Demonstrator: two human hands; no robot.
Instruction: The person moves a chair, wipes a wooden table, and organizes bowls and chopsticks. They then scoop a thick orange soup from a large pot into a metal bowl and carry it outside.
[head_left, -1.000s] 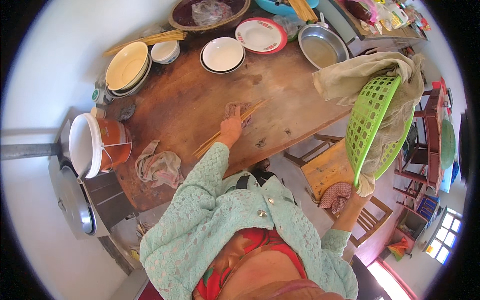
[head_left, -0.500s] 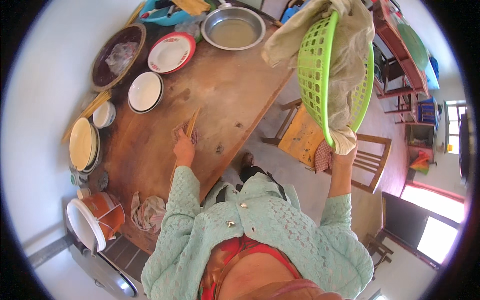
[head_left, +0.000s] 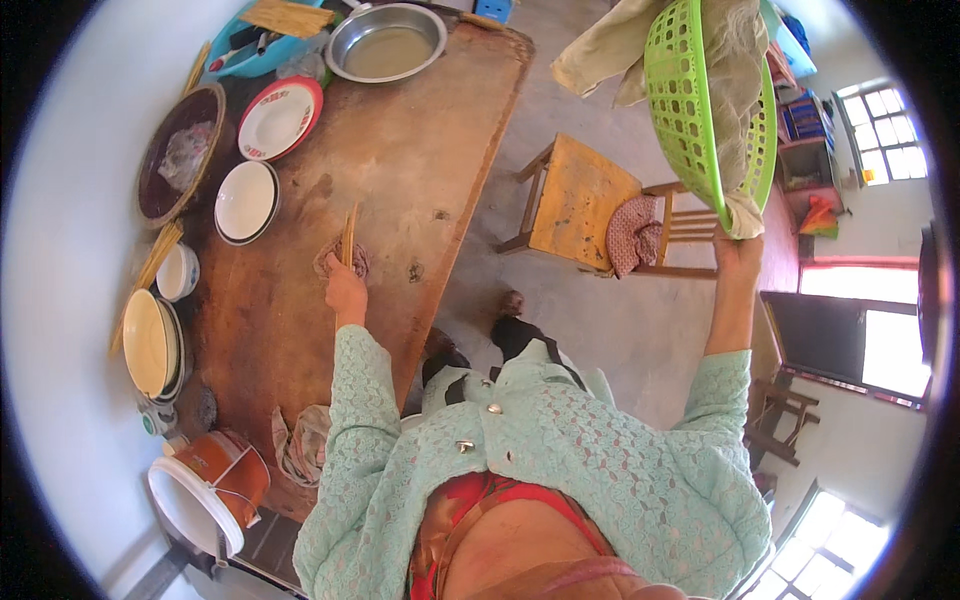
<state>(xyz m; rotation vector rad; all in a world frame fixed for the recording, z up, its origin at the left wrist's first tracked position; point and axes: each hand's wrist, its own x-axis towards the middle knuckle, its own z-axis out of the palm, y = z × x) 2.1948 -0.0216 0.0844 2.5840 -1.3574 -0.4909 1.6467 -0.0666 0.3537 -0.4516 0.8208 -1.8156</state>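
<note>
Over the wooden table, my left hand is closed around a few thin chopsticks, which point away from me. A crumpled reddish-brown cloth lies under those fingers; whether they grip it too I cannot tell. My right hand is stretched out to the right, closed on the rim of a light green plastic basket. The basket is tipped on its side above the floor, beyond the table edge. A damp beige cloth lines it and hangs over its far rim; its near end is bunched at my right hand.
Along the table's left side stand a metal basin of cloudy water, a red-rimmed plate, bowls, a dark basket and an orange bucket. A rag lies nearby. A yellow wooden chair stands right of the table.
The green basket has moved right, away from the table edge, in my right hand. My view has turned, so more of the chair shows. The left hand still holds the chopsticks over the cloth.
</note>
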